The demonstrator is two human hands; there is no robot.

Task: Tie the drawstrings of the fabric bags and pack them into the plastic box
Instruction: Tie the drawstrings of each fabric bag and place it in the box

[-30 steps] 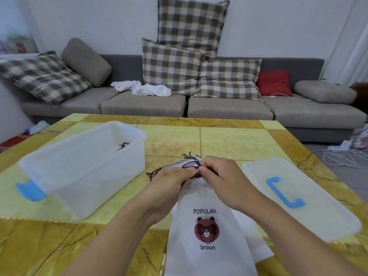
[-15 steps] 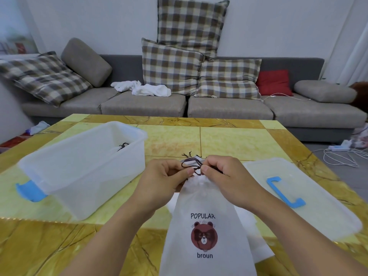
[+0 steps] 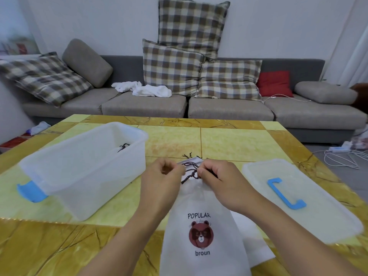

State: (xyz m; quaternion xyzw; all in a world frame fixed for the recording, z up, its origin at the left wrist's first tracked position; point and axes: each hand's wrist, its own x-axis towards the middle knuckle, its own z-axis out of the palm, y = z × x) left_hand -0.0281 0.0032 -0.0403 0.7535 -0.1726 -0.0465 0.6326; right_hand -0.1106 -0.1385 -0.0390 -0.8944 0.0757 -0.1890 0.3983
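Both hands pinch the dark drawstring at the mouth of a white bag on the table.

The bag [image 3: 201, 222], printed "POPULAR" and "broun" with a bear face, lies flat near the table's front edge, its mouth pointing away from the person. The left hand [image 3: 160, 181] and right hand [image 3: 219, 181] sit close together at the gathered mouth, fingers curled, each gripping a strand of the drawstring [image 3: 190, 172], which forms a loose loop between them. More white fabric [image 3: 253, 242] lies under the bag to its right. The plastic box [image 3: 83, 168] stands open to the left on the yellow table [image 3: 229, 142], blue latch at its near end; a dark cord shows inside. The lid [image 3: 298, 198], with a blue handle, lies flat to the right. A grey sofa [image 3: 229, 110] with checked cushions stands beyond.
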